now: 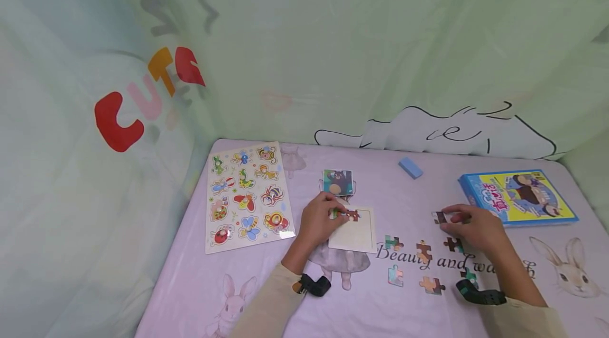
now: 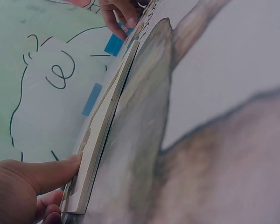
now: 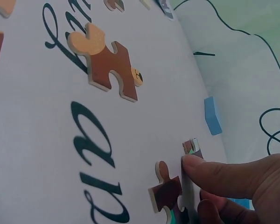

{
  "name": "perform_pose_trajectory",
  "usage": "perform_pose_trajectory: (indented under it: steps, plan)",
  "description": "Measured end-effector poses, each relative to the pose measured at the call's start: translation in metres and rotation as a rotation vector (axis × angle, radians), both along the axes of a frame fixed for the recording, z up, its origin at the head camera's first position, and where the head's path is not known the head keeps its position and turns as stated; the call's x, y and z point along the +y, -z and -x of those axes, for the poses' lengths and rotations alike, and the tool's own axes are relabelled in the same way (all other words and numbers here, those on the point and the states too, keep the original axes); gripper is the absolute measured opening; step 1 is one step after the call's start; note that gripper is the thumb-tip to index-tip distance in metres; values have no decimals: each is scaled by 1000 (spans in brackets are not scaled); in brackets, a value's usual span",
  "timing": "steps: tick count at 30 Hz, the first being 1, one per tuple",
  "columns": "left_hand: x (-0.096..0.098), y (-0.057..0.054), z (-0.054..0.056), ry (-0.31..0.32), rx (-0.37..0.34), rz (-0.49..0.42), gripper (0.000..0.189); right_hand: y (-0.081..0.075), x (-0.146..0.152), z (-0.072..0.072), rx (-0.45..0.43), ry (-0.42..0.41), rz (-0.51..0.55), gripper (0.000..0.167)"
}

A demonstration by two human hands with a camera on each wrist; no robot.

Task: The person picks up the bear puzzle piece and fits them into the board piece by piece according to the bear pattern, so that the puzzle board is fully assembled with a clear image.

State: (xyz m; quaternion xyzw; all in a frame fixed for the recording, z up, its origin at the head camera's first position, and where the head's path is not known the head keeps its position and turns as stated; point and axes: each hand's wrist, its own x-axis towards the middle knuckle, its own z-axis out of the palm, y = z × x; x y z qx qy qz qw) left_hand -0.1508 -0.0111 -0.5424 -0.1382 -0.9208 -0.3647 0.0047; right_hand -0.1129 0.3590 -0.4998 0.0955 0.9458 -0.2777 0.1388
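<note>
My left hand is at the upper-left corner of a shallow pale wooden puzzle tray. Its thumb presses on top while curled fingers sit at the tray's edge. Inside the tray's top, beside those fingertips, lies a brown jigsaw piece. With thumb and fingers, my right hand pinches a dark-and-white puzzle piece over the cloth. Several loose pieces are spread between the tray and that hand, among them a brown-and-orange piece and a dark brown one.
A bear picture card lies behind the tray. On the left is an insect peg board. A blue block lies farther back, and a blue-and-yellow box stands beyond my right hand. A green curtain hangs behind the table.
</note>
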Motion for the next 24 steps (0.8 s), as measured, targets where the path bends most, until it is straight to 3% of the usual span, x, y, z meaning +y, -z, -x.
perform_pose_trajectory:
  steps: [8,16,24]
  plan:
    - [0,0,0,-2,-13,-8,15,-5,-2,-1,6,25,17,58]
    - [1,0,0,-4,-18,-16,14,-8,-7,-5,85,42,-1,41]
    - [1,-1,-1,-15,-27,0,15,-18,-28,-5,144,-17,68,32]
